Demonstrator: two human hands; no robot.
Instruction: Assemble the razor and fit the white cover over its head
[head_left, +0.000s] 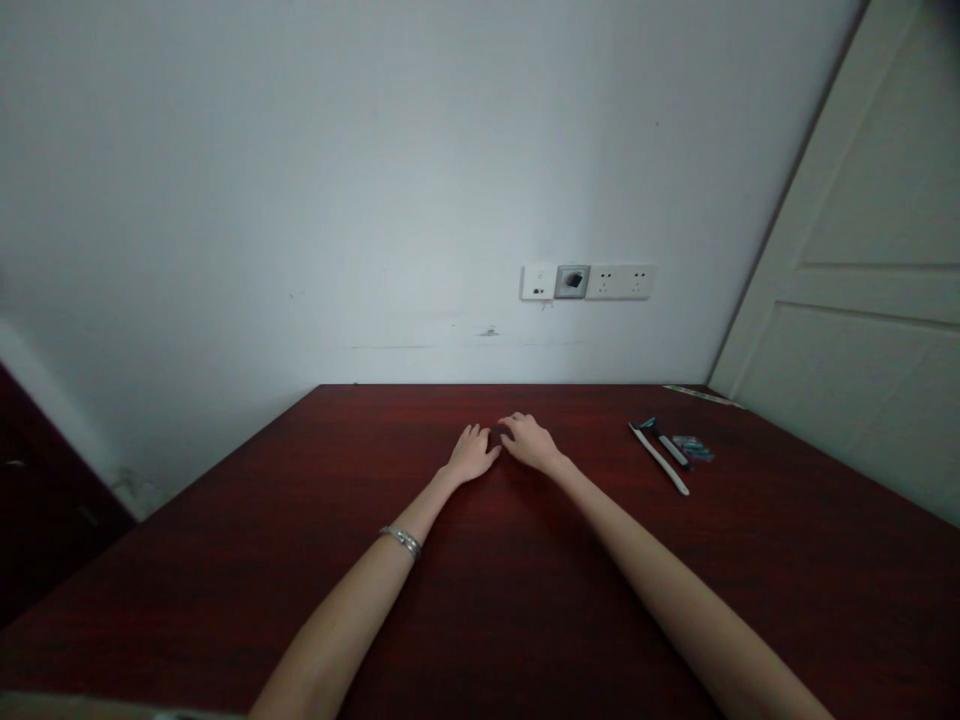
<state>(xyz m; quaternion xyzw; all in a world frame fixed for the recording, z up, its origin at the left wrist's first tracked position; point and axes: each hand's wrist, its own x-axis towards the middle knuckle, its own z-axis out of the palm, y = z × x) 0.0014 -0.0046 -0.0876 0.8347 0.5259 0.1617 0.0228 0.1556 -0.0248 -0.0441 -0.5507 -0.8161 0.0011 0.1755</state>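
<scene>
My left hand (pixel 472 454) lies palm down on a dark red wooden table (pixel 450 620), its fingers stretched forward and apart. A silver bracelet (pixel 403 541) circles the left forearm. Close beside it, my right hand (pixel 529 441) also rests on the tabletop, fingers extended and slightly bent. The thumbs point toward each other with a small gap between them. Neither hand shows anything held. Off to the right lie a long white stick-like item (pixel 660 460), a black-and-white handled item (pixel 673 450) and a small clear packet (pixel 694 448) with bluish contents too small to make out.
A thin pale strip (pixel 703 396) lies near the table's far right corner. Behind the table stands a white wall with a row of sockets (pixel 619 282). A white panelled door (pixel 862 290) borders the right side. Something dark (pixel 52 490) stands at the left.
</scene>
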